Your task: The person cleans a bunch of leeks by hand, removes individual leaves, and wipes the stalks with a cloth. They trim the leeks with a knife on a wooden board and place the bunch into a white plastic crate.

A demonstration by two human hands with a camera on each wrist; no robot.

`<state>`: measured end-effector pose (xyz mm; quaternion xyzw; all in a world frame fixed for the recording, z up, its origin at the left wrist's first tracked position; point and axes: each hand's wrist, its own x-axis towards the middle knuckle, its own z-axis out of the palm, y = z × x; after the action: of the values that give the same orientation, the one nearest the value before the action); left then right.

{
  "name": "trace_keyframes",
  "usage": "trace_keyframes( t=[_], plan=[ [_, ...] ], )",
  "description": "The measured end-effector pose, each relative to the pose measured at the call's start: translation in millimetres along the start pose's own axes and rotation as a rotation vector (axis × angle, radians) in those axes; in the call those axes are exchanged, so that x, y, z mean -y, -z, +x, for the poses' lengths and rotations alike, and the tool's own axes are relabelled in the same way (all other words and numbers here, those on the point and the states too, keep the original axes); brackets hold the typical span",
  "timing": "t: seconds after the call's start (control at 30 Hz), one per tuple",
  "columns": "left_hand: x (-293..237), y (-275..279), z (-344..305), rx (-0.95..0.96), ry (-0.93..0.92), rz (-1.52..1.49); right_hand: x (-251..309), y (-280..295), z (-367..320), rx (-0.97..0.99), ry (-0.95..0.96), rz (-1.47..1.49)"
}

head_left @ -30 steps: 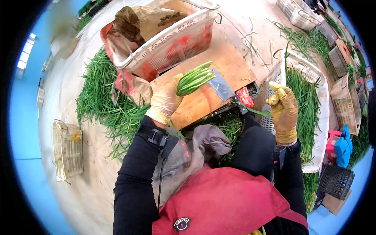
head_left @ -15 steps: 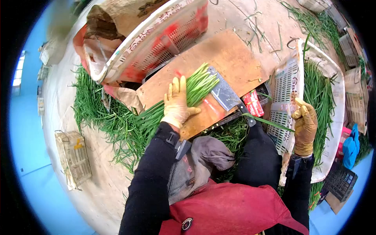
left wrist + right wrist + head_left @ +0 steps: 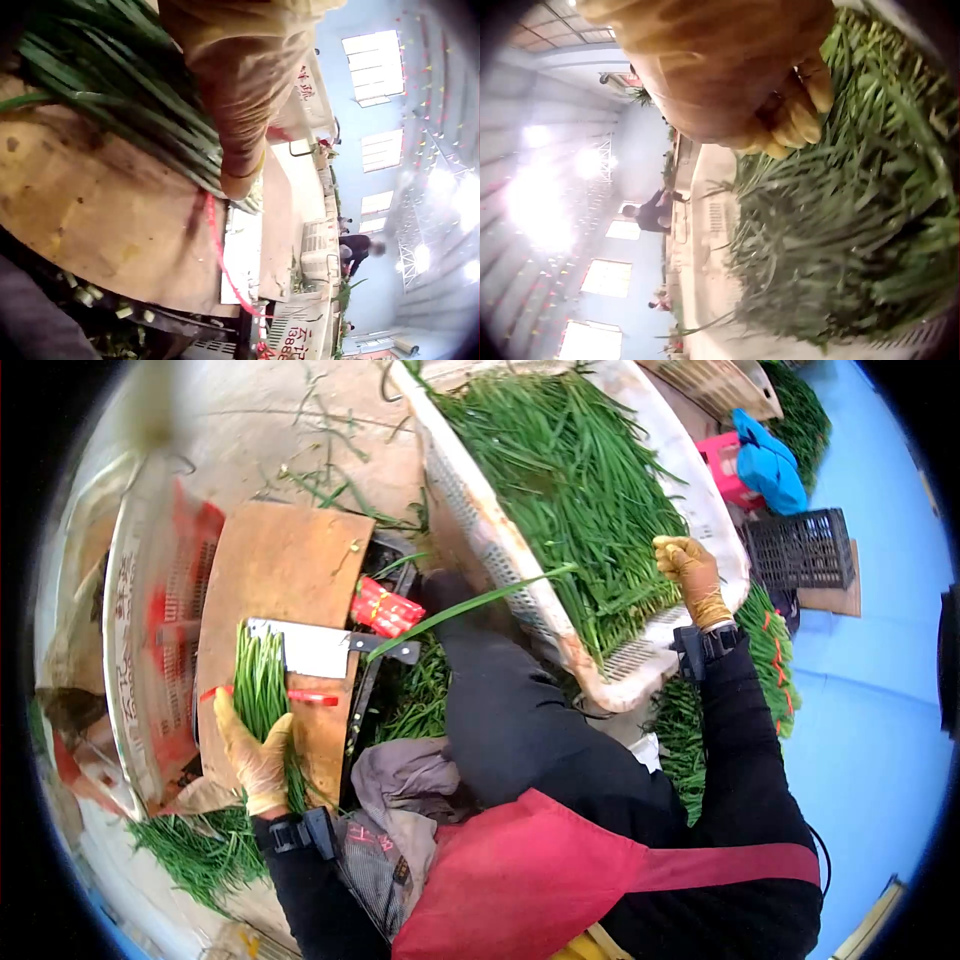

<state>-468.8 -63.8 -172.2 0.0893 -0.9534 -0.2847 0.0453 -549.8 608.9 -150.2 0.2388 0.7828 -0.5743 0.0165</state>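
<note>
Our view has turned toward the plastic crate [image 3: 612, 692], and our right hand [image 3: 695, 575] has moved from its left rim toward its right side, above the loose garlic chives [image 3: 570, 480]. Its fingers are curled in; nothing appears between them, as far as this angle lets us judge. Only our left hand [image 3: 258, 760] attends to the chive bundle [image 3: 262, 680]: fingers and thumb spread apart, it rests on the stalks, which lie across a red tie [image 3: 312, 699] on the wooden surface [image 3: 290, 560]. The knife [image 3: 315, 650] lies just beside them, its handle reaching past the surface's edge. Farther away, we see a person [image 3: 356, 251] in dark clothes, a pale blue wall [image 3: 345, 150] with bright windows [image 3: 373, 67], and strong lights [image 3: 442, 180] overhead.
</note>
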Motion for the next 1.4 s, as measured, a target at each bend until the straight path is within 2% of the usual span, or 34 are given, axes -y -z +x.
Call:
trace_keyframes(
  t=[0.07,0.13,0.17,0.2,0.23,0.27,0.33,0.37,0.47,0.53,0.63,0.73,0.8,0.9,1.0,1.07,1.3,1.33,1.4],
  plan=[
    [-28,14,4,-0.040,-0.013,-0.060,-5,16,-17,0.008,-0.164,-0.090],
    [-46,27,3,-0.028,-0.028,-0.012,-26,25,-23,0.184,-0.235,-0.077],
    [-51,29,2,-0.027,-0.042,-0.039,-38,27,-27,0.273,-0.249,-0.177],
    [-58,32,0,-0.026,-0.056,-0.066,-16,10,-41,0.347,-0.339,-0.329],
    [-66,36,-3,-0.004,-0.061,-0.093,-24,1,-43,0.493,-0.213,-0.542],
    [-78,36,-9,0.014,-0.010,-0.245,-30,-6,-43,0.636,-0.076,-0.755],
    [-105,35,-22,0.047,0.097,-0.547,-29,-29,-52,0.677,-0.173,-0.825],
    [-106,32,-31,0.050,0.122,-0.609,-31,-42,-52,0.736,-0.337,-0.770],
    [-108,26,-47,0.084,0.146,-0.568,-40,-71,-63,0.645,-0.180,-0.990],
    [-106,25,-52,0.116,0.230,-0.555,-28,-86,-62,0.745,-0.217,-1.060],
    [-83,17,-54,0.122,0.268,-0.505,-42,-95,-60,0.757,-0.137,-1.107],
    [-64,9,-51,0.112,0.340,-0.560,-29,-90,-59,0.808,-0.102,-1.153],
    [-58,8,-49,0.125,0.339,-0.534,-19,-84,-56,0.766,-0.094,-1.160],
    [-55,6,-46,0.110,0.357,-0.601,-27,-77,-48,0.479,-0.061,-0.989],
    [-49,1,-45,0.110,0.373,-0.638,-3,-79,-58,0.383,-0.024,-0.746],
    [-49,0,-43,0.081,0.370,-0.678,-15,-78,-50,0.330,0.028,-0.679],
    [-36,-3,-46,-0.090,0.363,-0.754,-25,-64,13,0.080,0.132,-0.445],
    [-35,-3,-48,-0.100,0.363,-0.747,-24,-61,27,0.024,0.227,-0.503],
    [-30,-1,-51,-0.120,0.365,-0.729,-12,-58,49,-0.079,0.208,-0.496]
  ],
)
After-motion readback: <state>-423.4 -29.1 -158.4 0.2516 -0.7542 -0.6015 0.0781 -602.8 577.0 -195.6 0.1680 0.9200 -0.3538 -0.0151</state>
